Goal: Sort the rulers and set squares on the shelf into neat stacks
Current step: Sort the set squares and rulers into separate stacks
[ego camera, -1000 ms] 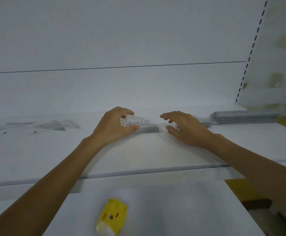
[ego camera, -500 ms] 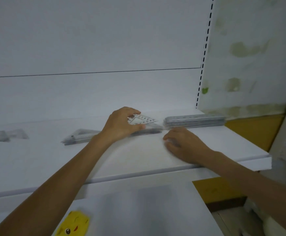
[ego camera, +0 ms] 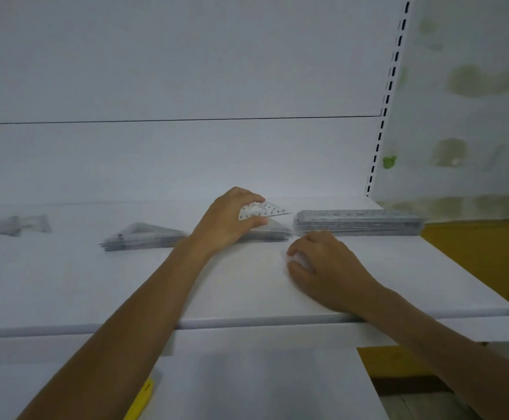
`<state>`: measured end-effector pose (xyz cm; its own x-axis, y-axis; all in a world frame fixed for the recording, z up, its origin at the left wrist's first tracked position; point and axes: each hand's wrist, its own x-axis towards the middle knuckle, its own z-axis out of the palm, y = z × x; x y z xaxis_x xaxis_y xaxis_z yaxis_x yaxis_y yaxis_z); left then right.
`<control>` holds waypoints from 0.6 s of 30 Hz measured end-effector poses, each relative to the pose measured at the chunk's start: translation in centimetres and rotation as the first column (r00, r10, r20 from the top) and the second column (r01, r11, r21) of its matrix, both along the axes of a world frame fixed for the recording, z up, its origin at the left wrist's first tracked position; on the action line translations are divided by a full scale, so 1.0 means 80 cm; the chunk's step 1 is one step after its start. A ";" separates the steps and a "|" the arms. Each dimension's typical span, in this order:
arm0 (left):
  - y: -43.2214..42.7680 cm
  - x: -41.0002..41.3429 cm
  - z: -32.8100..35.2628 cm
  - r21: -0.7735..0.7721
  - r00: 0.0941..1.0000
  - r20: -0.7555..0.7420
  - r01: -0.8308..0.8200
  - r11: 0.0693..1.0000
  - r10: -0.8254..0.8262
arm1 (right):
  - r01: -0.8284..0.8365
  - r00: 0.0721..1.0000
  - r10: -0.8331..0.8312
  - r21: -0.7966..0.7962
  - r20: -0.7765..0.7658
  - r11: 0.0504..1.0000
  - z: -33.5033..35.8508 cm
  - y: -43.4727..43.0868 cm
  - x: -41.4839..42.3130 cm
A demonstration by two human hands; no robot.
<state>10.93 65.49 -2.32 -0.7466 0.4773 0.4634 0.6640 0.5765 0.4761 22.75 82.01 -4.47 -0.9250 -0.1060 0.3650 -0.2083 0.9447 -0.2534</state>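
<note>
Spanning the whole width of the view, a white shelf [ego camera: 247, 286] carries everything. At its right end, against the back, a flat stack of grey rulers [ego camera: 359, 222] lies with its edges fairly even. Left of centre sits a low pile of clear set squares [ego camera: 144, 236], corners fanned out and not aligned. Far left, more set squares [ego camera: 13, 225], too blurred to count. Between pile and rulers, another layer of set squares [ego camera: 273, 233] shows under the left hand [ego camera: 226, 222], just beside the rulers' end. The left hand pinches a small clear set square [ego camera: 265, 210] between thumb and fingers, tilted above that layer; printed black numerals run along its edges, with a triangular cut-out in the middle. The right hand [ego camera: 326, 265] rests on the shelf nearer the front edge, fingers curled under; a pale blur at the fingertips may be something held, cannot tell. A yellow object [ego camera: 141, 400] peeks out low down, below the shelf.
</note>
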 end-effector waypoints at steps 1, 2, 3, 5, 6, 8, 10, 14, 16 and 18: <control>-0.001 -0.001 -0.002 -0.017 1.000 0.000 0.009 1.000 -0.009 | -0.004 1.000 0.004 -0.002 -0.004 1.000 -0.001 0.000 0.000; -0.002 -0.003 -0.004 -0.038 1.000 0.002 0.016 0.999 -0.016 | -0.004 1.000 0.004 0.001 -0.008 1.000 -0.002 0.000 -0.001; -0.003 -0.004 -0.005 -0.057 1.000 0.006 0.020 0.998 -0.019 | -0.002 1.000 0.002 0.006 -0.011 1.000 -0.002 0.001 -0.001; -0.002 -0.007 -0.009 -0.096 1.000 0.013 0.021 0.995 -0.020 | 0.001 1.000 -0.001 0.009 -0.019 1.000 -0.004 0.001 -0.002; 0.000 -0.009 -0.011 -0.119 1.000 0.012 0.023 0.993 -0.021 | 0.001 1.000 0.000 0.008 -0.024 1.000 -0.005 0.001 -0.003; 0.004 -0.010 -0.015 -0.164 1.000 0.005 0.026 0.986 -0.025 | -0.005 0.999 0.005 0.005 -0.036 1.000 -0.006 0.002 -0.004; 0.005 -0.012 -0.018 -0.189 1.000 0.001 0.015 0.982 -0.015 | -0.008 0.999 0.008 0.008 -0.048 1.000 -0.007 0.002 -0.004; 0.004 -0.015 -0.023 -0.174 1.000 0.003 0.002 0.985 -0.002 | -0.009 0.998 0.010 0.015 -0.060 1.000 -0.007 0.002 -0.005; 0.004 -0.016 -0.024 -0.160 1.000 -0.001 -0.005 0.987 0.004 | -0.008 0.998 0.008 0.015 -0.060 1.000 -0.007 0.002 -0.005; 0.005 -0.014 -0.025 -0.143 1.000 -0.002 -0.007 0.990 0.007 | -0.005 0.998 0.006 0.015 -0.059 1.000 -0.007 0.002 -0.006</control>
